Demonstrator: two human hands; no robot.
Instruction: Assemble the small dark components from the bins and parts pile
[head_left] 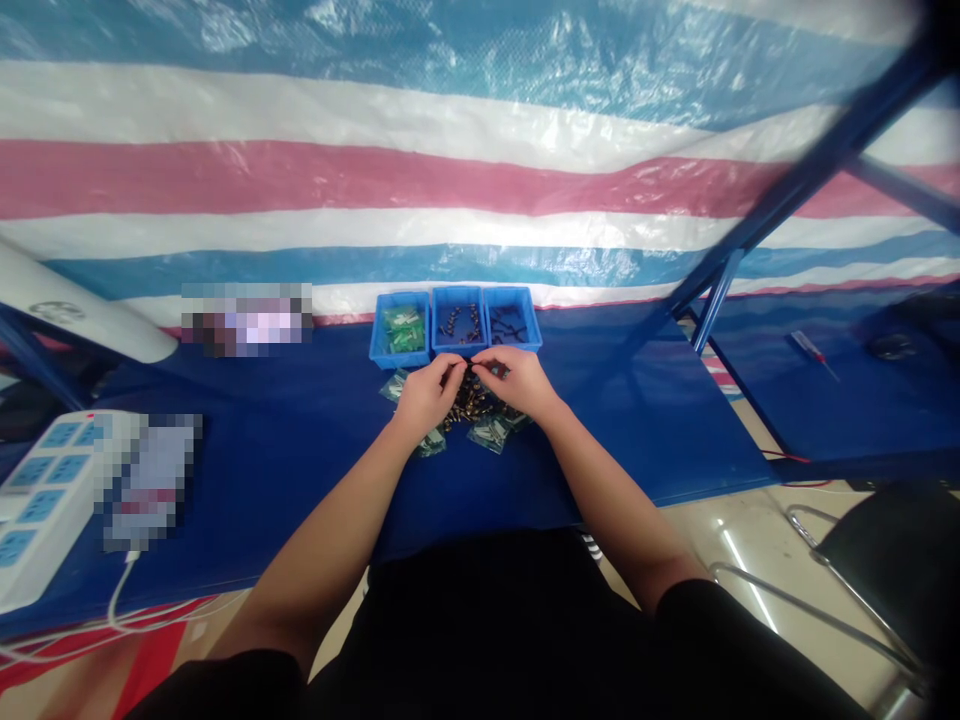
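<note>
My left hand (431, 392) and my right hand (519, 378) meet almost fingertip to fingertip, just in front of the blue bins. Both are pinched closed around something small and dark that I cannot make out. Beneath them lies a pile of small brass-coloured and dark metal parts (471, 400). Small clear packets (491, 432) lie around the pile, partly under my hands. Behind stand three blue bins: the left bin (373, 352) holds green-and-clear packets, the middle bin (457, 292) small brass-and-dark parts, the right bin (534, 335) thin black pieces.
A white power strip (60, 500) and a blurred-out device (154, 480) with a white cable lie at the left of the blue table (637, 420). A screwdriver (814, 352) rests on the neighbouring table. A blue metal frame (787, 170) rises at the right, above a black chair (892, 570).
</note>
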